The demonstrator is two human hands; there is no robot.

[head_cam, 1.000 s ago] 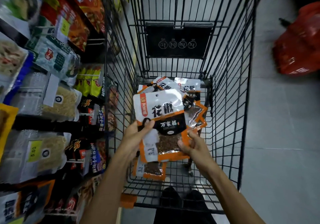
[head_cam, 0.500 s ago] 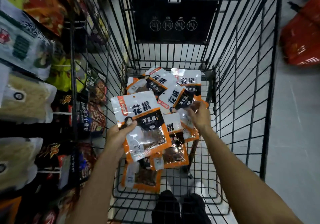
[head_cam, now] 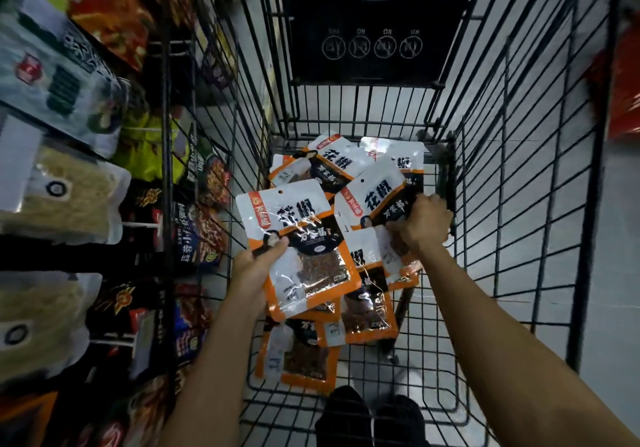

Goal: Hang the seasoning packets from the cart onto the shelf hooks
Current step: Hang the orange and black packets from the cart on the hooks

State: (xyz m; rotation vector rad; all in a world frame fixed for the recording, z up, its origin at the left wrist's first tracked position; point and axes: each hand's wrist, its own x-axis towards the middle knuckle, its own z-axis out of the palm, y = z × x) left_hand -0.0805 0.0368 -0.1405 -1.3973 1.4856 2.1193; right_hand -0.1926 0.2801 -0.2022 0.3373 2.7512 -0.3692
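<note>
Seen from the head camera inside the black wire cart [head_cam: 519, 169], the left hand [head_cam: 258, 266] pinches a seasoning packet [head_cam: 298, 249] at frame centre, thumb pressed on its face and fingers hidden behind. Its long axis runs nearly up the frame, hang-hole end uppermost and leaning left. At centre right, the right hand [head_cam: 420, 225] curls its fingers around a second packet [head_cam: 374, 200], hole end aimed upper left. Both are white-topped, black-banded and orange-edged, with a clear window of brown spice. Loose packets [head_cam: 304, 360] lie heaped on the cart floor beneath.

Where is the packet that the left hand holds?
Head view: the packet sits left of centre inside the cart, above the loose packets, its left edge gripped by the left hand.
</note>
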